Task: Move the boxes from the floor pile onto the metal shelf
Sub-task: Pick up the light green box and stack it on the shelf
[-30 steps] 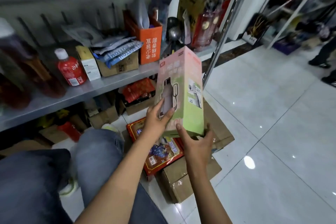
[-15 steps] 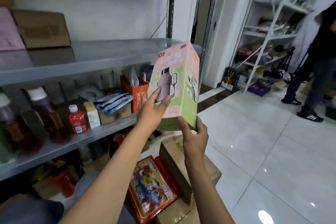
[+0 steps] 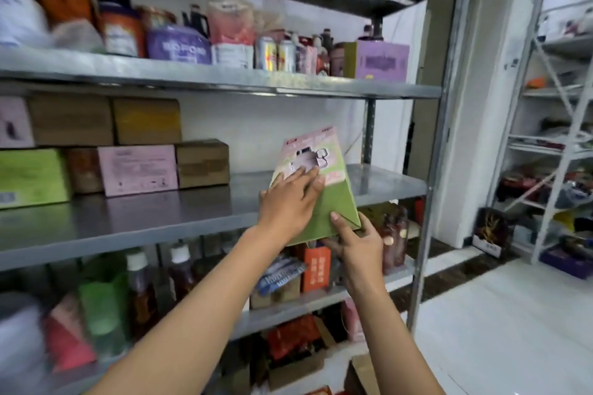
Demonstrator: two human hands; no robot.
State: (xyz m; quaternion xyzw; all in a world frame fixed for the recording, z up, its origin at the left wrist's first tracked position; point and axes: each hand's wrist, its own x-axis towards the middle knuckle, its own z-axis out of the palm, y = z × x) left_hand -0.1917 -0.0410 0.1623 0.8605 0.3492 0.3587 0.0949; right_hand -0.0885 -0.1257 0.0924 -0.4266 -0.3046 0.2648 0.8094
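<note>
My left hand (image 3: 288,202) lies flat on the box (image 3: 333,199). My right hand (image 3: 356,239) grips its bottom corner over the shelf (image 3: 160,218) edge.

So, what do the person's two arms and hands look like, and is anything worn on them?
Both forearms are bare up to the frame edge: no sleeves show. The left hand and the right hand wear no gloves. No watch, bracelet or ring is visible on either wrist or on the fingers that show. The nails look short and unpainted, though the picture is somewhat blurred.
</note>
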